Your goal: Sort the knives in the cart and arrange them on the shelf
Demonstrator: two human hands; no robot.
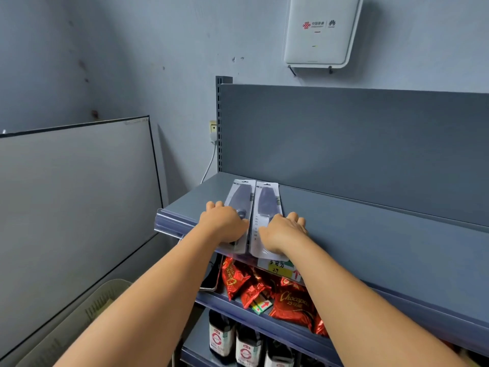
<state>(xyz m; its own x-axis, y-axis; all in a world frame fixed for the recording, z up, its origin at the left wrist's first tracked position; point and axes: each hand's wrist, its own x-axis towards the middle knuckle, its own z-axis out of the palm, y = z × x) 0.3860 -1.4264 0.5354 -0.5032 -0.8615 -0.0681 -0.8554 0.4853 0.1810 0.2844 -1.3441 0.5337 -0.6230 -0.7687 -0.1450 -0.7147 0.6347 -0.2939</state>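
Two dark-bladed knives in clear blister packs, left knife [240, 205] and right knife [266, 207], lie side by side, touching, on the grey metal shelf [370, 234]. The left hand [225, 225] and right hand [283, 230] each rest palm-down, fingers curled, on one pack's handle end.

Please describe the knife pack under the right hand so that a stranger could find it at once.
Start at the grey top shelf below the white box on the wall. Near its left end, two clear knife packs lie side by side, handles toward the front edge. The wanted knife pack is the right one of the pair, pressed by the right hand, directly above the price label.
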